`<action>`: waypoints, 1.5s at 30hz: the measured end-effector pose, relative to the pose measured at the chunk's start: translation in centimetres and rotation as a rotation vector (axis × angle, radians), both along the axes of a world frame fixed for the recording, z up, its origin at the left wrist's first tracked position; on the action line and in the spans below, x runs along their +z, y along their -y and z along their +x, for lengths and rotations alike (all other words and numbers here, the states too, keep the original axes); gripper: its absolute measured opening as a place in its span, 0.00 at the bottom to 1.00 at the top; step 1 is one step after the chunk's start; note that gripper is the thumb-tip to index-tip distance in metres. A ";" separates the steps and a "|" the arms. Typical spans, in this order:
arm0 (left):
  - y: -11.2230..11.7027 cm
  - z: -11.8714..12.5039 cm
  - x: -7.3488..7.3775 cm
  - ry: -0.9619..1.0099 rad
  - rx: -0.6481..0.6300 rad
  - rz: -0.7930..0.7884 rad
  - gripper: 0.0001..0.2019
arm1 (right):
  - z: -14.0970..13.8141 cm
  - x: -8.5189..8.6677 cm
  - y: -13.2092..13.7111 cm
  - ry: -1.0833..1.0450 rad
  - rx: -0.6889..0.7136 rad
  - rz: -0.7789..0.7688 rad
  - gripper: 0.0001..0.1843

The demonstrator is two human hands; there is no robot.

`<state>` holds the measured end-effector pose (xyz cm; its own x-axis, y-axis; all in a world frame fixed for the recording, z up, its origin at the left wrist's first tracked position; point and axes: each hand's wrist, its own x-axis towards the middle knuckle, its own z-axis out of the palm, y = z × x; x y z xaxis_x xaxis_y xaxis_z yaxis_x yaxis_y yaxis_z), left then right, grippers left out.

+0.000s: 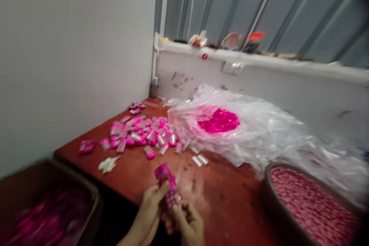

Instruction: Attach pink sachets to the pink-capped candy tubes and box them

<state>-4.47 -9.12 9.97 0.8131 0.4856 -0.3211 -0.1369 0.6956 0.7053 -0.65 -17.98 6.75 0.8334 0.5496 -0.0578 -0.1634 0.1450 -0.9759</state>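
Observation:
A small shiny pink packet (164, 172) is held between my two hands, over the front edge of the red table. My left hand (150, 205) is closed on it, with the thumb across its middle. At its lower end my right hand (188, 219) pinches it, the fingers curled. Small round lumps show through the lower part; the picture is blurred, so its contents cannot be told. Beyond the hands lies a pile of small clear-and-pink pieces (144, 132). Two clear pieces (200, 160) lie apart, to the right of the pile.
A tub of pink pellets (311, 200) stands at the right. Clear plastic sheeting (271, 130) surrounds bright pink pieces (220, 120) at the back. At lower left is a bin (93, 200) holding pink packets. A crumpled pale scrap (108, 164) lies on the red table (219, 203).

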 end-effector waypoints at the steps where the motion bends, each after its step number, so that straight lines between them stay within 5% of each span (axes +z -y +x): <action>1: -0.2 0.1 -0.2 0.040 -0.013 0.002 0.16 | -0.2 -0.2 0.2 -0.028 -0.002 0.006 0.15; 8: -1.6 0.2 -1.2 0.067 0.139 -0.058 0.10 | 0.6 0.4 1.1 -0.066 0.033 -0.101 0.12; 16: -3.4 0.7 -2.5 -0.119 0.294 0.331 0.08 | 0.2 -0.5 0.9 -0.167 0.080 -0.100 0.12; 20: -4.3 0.7 -2.5 -0.083 0.260 0.125 0.09 | 1.4 -0.9 1.9 -0.148 0.074 -0.144 0.14; 22: -4.7 0.6 -2.7 -0.075 0.229 -0.006 0.09 | 3.0 -1.2 3.1 -0.010 -0.001 -0.288 0.16; 25: -4.8 0.8 -3.1 -0.085 0.183 -0.075 0.08 | 6.1 -1.6 5.4 0.312 -0.121 -0.727 0.19; 29: -4.0 1.5 -3.6 -0.092 0.112 -0.102 0.07 | 8.9 -2.3 7.7 0.804 -0.130 -1.196 0.23; 32: -3.1 2.0 -3.8 -0.097 0.101 -0.081 0.08 | 9.1 -2.7 7.7 1.039 -0.048 -1.217 0.27; 36: -2.7 2.2 -3.8 -0.120 0.111 -0.061 0.07 | 8.7 -2.7 6.6 1.041 0.105 -1.352 0.19; 40: -2.8 1.9 -3.3 -0.150 0.128 -0.112 0.04 | 9.4 -1.6 6.0 0.969 0.107 -1.518 0.16; 45: -2.8 1.9 -2.9 -0.226 0.183 -0.118 0.05 | 10.3 0.4 5.0 0.922 0.037 -1.445 0.19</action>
<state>-2.60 -6.30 7.11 0.6174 0.5658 -0.5466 -0.1162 0.7528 0.6480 9.60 -23.02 7.11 0.8625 0.5051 -0.0311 0.5024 -0.8620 -0.0676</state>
